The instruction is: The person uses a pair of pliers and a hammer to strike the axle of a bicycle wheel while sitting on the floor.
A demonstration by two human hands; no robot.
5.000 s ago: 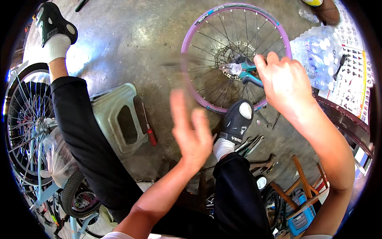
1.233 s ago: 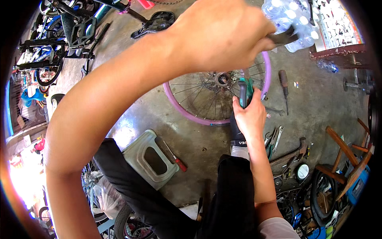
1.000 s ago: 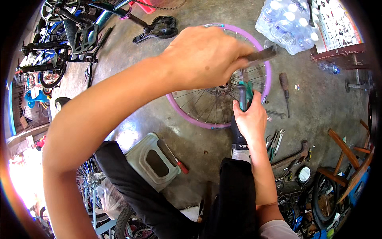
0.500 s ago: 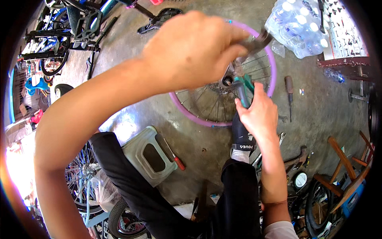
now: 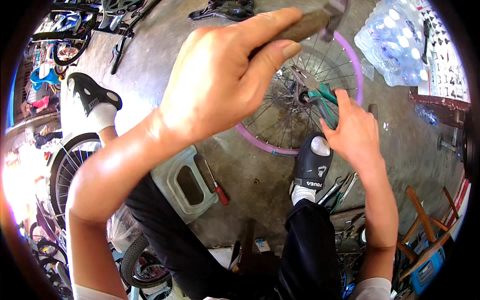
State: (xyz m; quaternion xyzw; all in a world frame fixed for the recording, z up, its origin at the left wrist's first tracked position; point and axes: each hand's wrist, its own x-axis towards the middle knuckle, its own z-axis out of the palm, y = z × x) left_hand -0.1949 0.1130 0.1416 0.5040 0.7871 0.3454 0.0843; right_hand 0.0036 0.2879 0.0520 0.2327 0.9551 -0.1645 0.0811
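My left hand [image 5: 220, 75] is raised in front of the wheel, its fingers wrapped round the wooden handle of a hammer [image 5: 306, 27]. The hammer's metal head is blurred at the top. In my right hand [image 5: 355, 127] are pliers [image 5: 322, 102] with green and dark handles. Their metal jaws lie over the hub at the middle of a bicycle wheel [image 5: 361, 75] with a purple rim. Whether the jaws grip a hub part I cannot tell. The wheel lies flat on the floor, and my left hand and the hammer hide part of it.
My shoe [image 5: 316, 162] stands near the rim. Left of it are a grey plastic stool [image 5: 167, 172] and a red-handled screwdriver [image 5: 220, 192]. Wrenches [image 5: 347, 187] lie at the right. Bottles in plastic wrap [image 5: 392, 45] stand beyond, a bicycle saddle [image 5: 225, 11] at the top, bicycles [image 5: 75, 37] far left.
The hammer in my left hand has come into clearer view, its head higher. The pliers stay at the hub in my right hand. The whole view has shifted, showing my other shoe at left.
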